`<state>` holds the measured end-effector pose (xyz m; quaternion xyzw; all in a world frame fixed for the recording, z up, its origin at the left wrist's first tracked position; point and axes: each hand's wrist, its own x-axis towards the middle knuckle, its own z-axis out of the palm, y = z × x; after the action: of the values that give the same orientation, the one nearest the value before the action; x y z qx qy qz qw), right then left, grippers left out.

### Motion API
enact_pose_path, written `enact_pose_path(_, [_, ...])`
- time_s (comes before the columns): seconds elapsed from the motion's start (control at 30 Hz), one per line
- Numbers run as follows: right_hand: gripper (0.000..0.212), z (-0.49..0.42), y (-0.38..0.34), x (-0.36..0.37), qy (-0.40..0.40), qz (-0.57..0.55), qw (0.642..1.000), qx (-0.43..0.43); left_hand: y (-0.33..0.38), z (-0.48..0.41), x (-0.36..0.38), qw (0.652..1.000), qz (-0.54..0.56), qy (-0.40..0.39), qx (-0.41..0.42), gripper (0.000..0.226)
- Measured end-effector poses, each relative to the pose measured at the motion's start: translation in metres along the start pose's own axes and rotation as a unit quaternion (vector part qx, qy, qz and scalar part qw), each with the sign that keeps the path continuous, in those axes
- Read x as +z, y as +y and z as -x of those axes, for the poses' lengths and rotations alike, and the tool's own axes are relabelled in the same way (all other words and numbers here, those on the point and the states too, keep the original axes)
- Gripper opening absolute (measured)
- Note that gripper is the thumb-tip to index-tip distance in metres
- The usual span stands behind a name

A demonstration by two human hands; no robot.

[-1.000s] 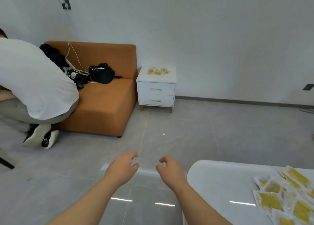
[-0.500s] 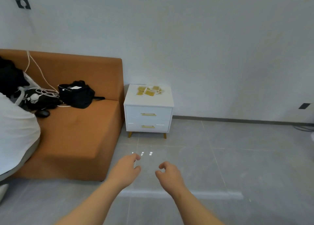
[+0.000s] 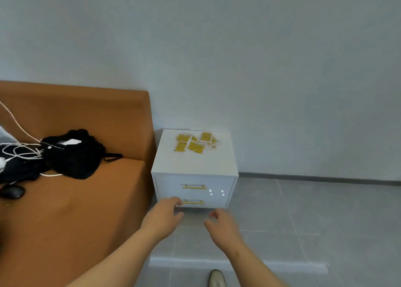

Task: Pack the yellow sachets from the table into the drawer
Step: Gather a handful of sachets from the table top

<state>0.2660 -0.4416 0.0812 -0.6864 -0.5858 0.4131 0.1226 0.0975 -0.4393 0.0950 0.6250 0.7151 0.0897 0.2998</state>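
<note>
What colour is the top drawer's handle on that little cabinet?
Gold; the top drawer's handle shows best in the head view.

An orange sofa (image 3: 71, 217) fills the nine o'clock side. On its seat lies a black bag (image 3: 76, 158), with white cables (image 3: 20, 154) at its nine o'clock. A shoe tip (image 3: 217, 278) shows at six o'clock on the grey tiled floor (image 3: 325, 221).

Plain pale wall (image 3: 260, 59), grey tiled floor (image 3: 325, 221), orange sofa (image 3: 76, 221) at left
</note>
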Motion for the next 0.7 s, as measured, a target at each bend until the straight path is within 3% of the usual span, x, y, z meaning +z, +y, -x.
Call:
enact_pose_path(0.27, [0.032,-0.173,-0.046,-0.060,-0.047,0.027,0.999,0.000,0.028,-0.165,-0.035,0.997,0.044,-0.007,-0.060,0.037])
enact_pose_path(0.7, [0.035,-0.389,-0.109,-0.045,-0.089,0.006,0.990,0.110,-0.031,-0.404,-0.072,0.985,0.073,-0.089,-0.127,0.031])
